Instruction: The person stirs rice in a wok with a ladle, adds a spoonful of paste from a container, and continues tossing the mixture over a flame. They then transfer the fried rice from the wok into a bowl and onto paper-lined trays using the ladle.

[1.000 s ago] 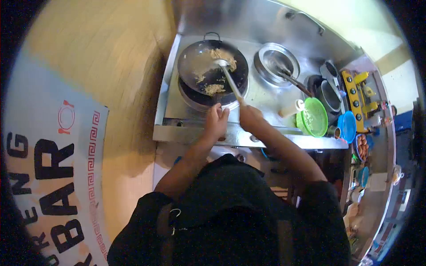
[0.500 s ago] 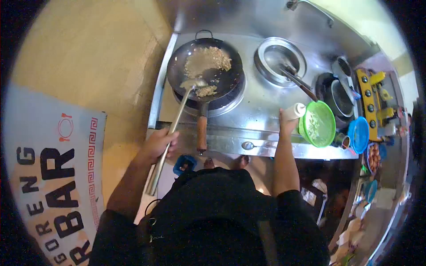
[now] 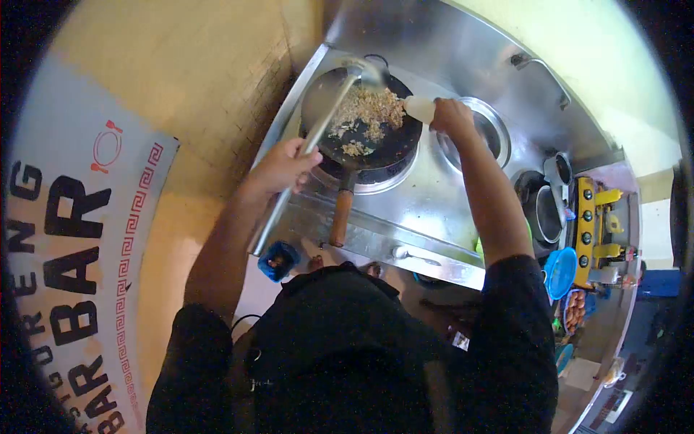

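Two full hands: left hand (image 3: pixel 283 168) wrapped round one ladle (image 3: pixel 329 119), right hand (image 3: pixel 452 117) round one bottle (image 3: pixel 419 110) by the food (image 3: pixel 372 108) in one wok (image 3: pixel 397 147), ahead and between. For the ladle, probably stiff, hold mid-handle. For the bottle, probably light and soft, hold round the middle.

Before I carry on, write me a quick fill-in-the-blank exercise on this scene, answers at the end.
1. The long-handled utensil is gripped by the person's ____.
2. The other hand holds a bottle coloured ____.
3. The wok has a long straight handle coloured ____.
4. On the front edge of the metal stovetop lies a ____.

Missing words: left hand; white; brown; spoon.
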Demonstrator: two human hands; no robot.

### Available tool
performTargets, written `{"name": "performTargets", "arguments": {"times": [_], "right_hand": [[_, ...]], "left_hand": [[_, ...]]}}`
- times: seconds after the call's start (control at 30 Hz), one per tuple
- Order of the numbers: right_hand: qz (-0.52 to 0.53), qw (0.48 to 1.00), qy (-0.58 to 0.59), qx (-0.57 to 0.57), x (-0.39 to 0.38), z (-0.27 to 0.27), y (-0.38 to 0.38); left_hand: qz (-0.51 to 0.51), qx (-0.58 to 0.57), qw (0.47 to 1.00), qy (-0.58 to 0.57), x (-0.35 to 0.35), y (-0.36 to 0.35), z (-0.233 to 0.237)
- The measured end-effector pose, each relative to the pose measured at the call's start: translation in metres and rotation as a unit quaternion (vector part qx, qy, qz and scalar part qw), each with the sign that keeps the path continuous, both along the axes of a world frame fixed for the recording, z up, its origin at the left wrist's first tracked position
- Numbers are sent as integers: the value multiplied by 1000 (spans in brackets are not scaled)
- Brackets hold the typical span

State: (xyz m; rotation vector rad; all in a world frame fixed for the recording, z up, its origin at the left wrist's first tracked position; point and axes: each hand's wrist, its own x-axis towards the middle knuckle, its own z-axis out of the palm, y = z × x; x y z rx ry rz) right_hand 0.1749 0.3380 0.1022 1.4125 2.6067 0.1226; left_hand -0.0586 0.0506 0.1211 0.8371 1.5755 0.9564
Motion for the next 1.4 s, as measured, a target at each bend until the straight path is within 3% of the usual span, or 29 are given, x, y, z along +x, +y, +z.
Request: {"name": "performTargets", "arguments": {"times": [0.13, 0.33, 0.53, 0.77, 0.83, 0.87, 0.97, 1.0, 1.03, 1.07, 1.1, 1.2, 1.23, 1.3, 1.33, 1.4], "right_hand": [[11, 996, -92, -5, -22, 28, 1], [16, 990, -141, 20, -4, 19, 1], [-15, 996, -67, 52, 23, 6, -7], [-37, 999, -13, -11, 42, -8, -23], [-49, 998, 6, -37, 58, -23, -24], [-51, 994, 89, -45, 71, -38, -27], [-70, 944, 317, -50, 117, -113, -39], [-26, 908, 407, -95, 132, -122, -58], [-143, 884, 438, -80, 143, -135, -83], [-145, 854, 493, -80, 160, -151, -96], [-212, 831, 510, -60, 172, -166, -109], [-280, 732, 608, -127, 223, -269, -106], [-281, 730, 610, -128, 223, -275, -112], [-228, 658, 711, -98, 217, -276, -129], [-229, 660, 709, -95, 219, -273, -145], [-395, 795, 442, -130, 215, -260, -173]], "left_hand": [[14, 25, 1000, 4, -24, -31, 6], [44, -2, 999, -8, -22, -62, -8], [30, 16, 999, 26, -31, -72, -42], [11, 34, 999, 36, -19, -57, -49], [60, 40, 997, 14, -10, -51, -48], [62, 38, 997, 17, -6, -48, -46], [42, 29, 999, 17, 5, -36, -39], [38, -9, 999, 25, 10, -32, -38], [33, -47, 998, 32, 15, -27, -39], [39, -48, 997, 36, 20, -22, -41], [43, -45, 998, 22, 24, -17, -45], [67, -20, 998, 4, 50, 0, -52], [74, 0, 997, -29, 56, 8, -64], [76, 22, 995, -67, 74, 24, -85], [86, 29, 995, -52, 84, 30, -94], [114, 21, 993, -26, 105, 46, -89]]}}
